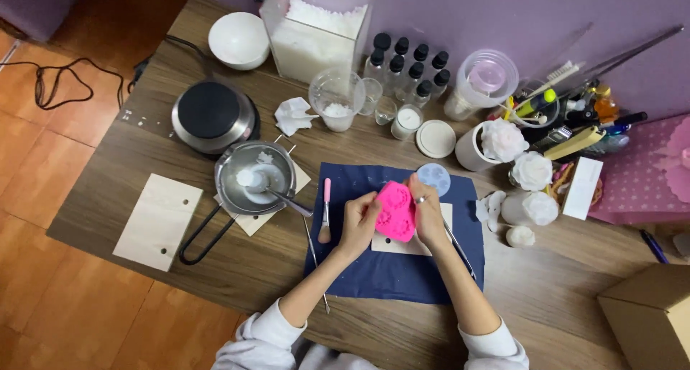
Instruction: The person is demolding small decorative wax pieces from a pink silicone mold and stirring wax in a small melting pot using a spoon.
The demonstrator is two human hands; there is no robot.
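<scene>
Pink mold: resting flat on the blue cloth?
No. Both hands, left hand and right hand, hold the pink mold tilted up above the blue cloth.

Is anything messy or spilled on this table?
Nothing looks spilled. The only untidy bit is a crumpled white tissue lying beside the black hot plate. Both hands, left and right, hold the pink silicone mould over the blue cloth.

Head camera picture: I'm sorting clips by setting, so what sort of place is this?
Probably a home craft table for candle or wax work: a clear bin of white flakes, a metal melting pot beside a hotplate, and both hands holding a pink silicone mould.
</scene>
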